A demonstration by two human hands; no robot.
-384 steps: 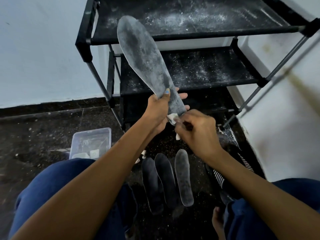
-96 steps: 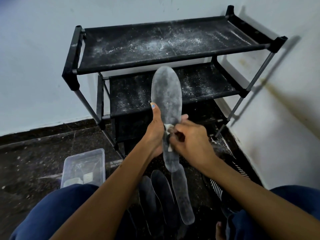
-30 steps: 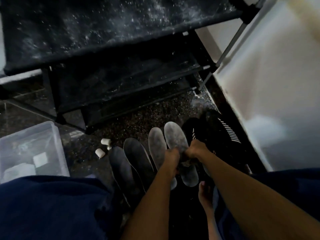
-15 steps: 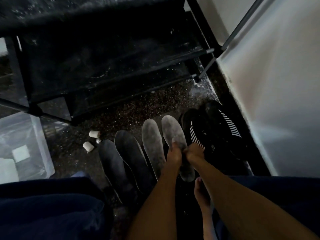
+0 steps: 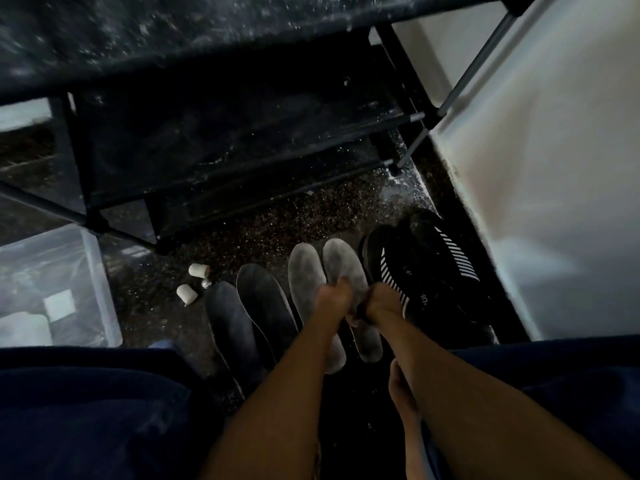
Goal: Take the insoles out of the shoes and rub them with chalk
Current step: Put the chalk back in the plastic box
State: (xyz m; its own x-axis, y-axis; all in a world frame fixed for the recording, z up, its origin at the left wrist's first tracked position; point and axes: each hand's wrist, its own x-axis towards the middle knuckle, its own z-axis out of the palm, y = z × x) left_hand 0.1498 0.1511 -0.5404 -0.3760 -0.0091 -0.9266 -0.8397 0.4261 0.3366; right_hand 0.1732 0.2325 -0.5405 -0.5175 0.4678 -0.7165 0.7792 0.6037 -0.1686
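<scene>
**Fourth insole laid down in the floor row**

- Chalked insole (image 5: 346,271): held upright in front of the shoe rack (image 5: 214,140) seconds ago, now flat on the floor, rightmost of four, beside a second pale insole (image 5: 304,271).
- Left hand (image 5: 332,299): fingers curled onto the insole's middle, pinching it.
- Right hand (image 5: 381,303): curled at its edge; whether it holds chalk, cannot tell.
- Two dark insoles (image 5: 256,299): left of row, seemingly unchalked; judged next.
- Chalk stubs (image 5: 194,282): on floor.
- Black shoes (image 5: 433,271): right, by wall
</scene>
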